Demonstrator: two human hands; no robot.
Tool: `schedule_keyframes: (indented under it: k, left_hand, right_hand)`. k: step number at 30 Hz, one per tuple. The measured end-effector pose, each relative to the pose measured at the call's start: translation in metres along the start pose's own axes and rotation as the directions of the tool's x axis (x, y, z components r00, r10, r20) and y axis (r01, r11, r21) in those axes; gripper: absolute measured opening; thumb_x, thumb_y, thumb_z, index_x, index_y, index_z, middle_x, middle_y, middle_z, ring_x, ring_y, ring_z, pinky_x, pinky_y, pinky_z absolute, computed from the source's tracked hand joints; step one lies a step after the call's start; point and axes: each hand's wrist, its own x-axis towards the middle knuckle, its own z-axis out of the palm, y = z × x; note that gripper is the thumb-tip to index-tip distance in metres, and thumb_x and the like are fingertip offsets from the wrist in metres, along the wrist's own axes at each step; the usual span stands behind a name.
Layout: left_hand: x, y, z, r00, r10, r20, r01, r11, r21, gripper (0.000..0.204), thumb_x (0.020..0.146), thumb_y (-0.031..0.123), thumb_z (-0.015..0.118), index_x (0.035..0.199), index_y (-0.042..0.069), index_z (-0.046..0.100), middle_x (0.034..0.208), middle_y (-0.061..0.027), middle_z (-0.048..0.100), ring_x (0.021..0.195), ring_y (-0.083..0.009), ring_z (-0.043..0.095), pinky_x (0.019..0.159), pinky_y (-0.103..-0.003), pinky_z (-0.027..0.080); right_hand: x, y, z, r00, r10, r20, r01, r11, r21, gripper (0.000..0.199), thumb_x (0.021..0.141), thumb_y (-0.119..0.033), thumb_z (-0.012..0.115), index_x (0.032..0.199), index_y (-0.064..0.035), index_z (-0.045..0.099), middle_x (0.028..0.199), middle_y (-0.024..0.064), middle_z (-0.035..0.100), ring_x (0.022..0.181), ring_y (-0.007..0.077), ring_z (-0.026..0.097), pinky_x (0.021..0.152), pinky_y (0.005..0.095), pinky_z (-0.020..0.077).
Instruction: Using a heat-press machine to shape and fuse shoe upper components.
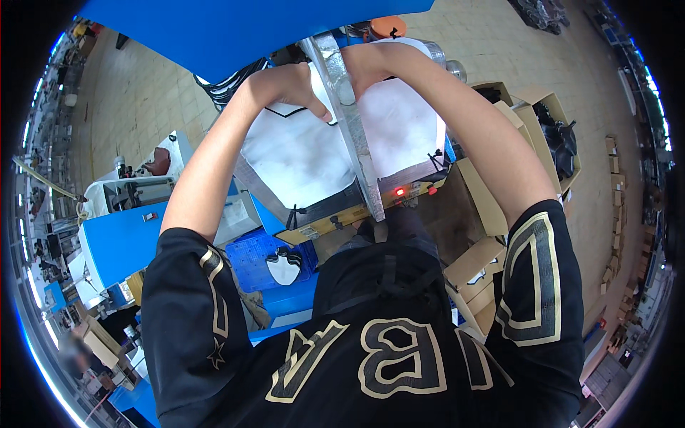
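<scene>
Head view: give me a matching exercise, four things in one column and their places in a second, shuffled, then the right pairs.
Things:
1. left hand
2. right hand
3. blue crate
4. cardboard box

Places:
A. at the right, holding dark pieces
B. on the white sheet, left of the metal bar
C. below the left elbow, with white cut pieces inside
D. at the upper end of the metal bar

Pairs: 1-B, 2-D, 3-C, 4-A
</scene>
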Motion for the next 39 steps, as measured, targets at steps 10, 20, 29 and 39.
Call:
schedule_keyframes:
  k: [10, 20, 29, 39]
  left_hand:
    - [0.011, -0.015, 0.009, 0.998, 0.06, -0.023, -0.061, 0.998, -0.029, 0.072, 0.056, 0.048, 0.089, 0.107, 0.0, 0.074, 0.097, -0.0213, 0.074, 0.087, -0.032, 0.071, 0.083, -0.035, 0.055]
    - [0.013, -0.012, 0.011, 0.99, -0.139, -0.008, 0.139, 0.988, 0.064, 0.078, 0.055, 0.058, 0.087, 0.093, -0.009, 0.074, 0.089, -0.021, 0.073, 0.076, -0.0313, 0.07, 0.072, -0.036, 0.057]
    - [0.022, -0.023, 0.021, 0.994, -0.106, -0.021, 0.106, 0.994, 0.013, 0.076, 0.054, 0.054, 0.089, 0.098, -0.007, 0.074, 0.093, -0.0209, 0.073, 0.081, -0.0314, 0.07, 0.075, -0.035, 0.056]
    - [0.024, -0.025, 0.016, 1.0, 0.001, 0.023, 0.0, 0.998, -0.061, 0.071, 0.054, 0.045, 0.091, 0.104, -0.002, 0.075, 0.101, -0.021, 0.073, 0.089, -0.0317, 0.071, 0.081, -0.037, 0.056]
  right_hand:
    - [0.006, 0.012, 0.012, 0.97, -0.168, -0.176, 0.172, 0.985, 0.011, 0.105, 0.058, -0.039, 0.093, 0.143, -0.0025, 0.044, 0.127, 0.0225, 0.063, 0.113, 0.036, 0.065, 0.098, 0.0384, 0.0524]
    - [-0.007, -0.008, -0.012, 0.997, 0.016, 0.078, -0.016, 1.0, 0.002, 0.109, 0.056, -0.035, 0.095, 0.143, 0.0018, 0.041, 0.126, 0.0227, 0.064, 0.114, 0.0356, 0.064, 0.099, 0.0385, 0.0521]
    - [0.03, 0.027, 0.018, 0.983, -0.172, -0.07, 0.172, 0.985, -0.004, 0.107, 0.056, -0.037, 0.095, 0.141, 0.0012, 0.044, 0.125, 0.024, 0.065, 0.113, 0.0363, 0.065, 0.099, 0.0387, 0.0525]
    - [0.039, 0.037, 0.025, 0.949, -0.265, -0.169, 0.269, 0.963, 0.0, 0.097, 0.056, -0.036, 0.095, 0.134, 0.0007, 0.05, 0.12, 0.0227, 0.067, 0.109, 0.0353, 0.067, 0.097, 0.0389, 0.0532]
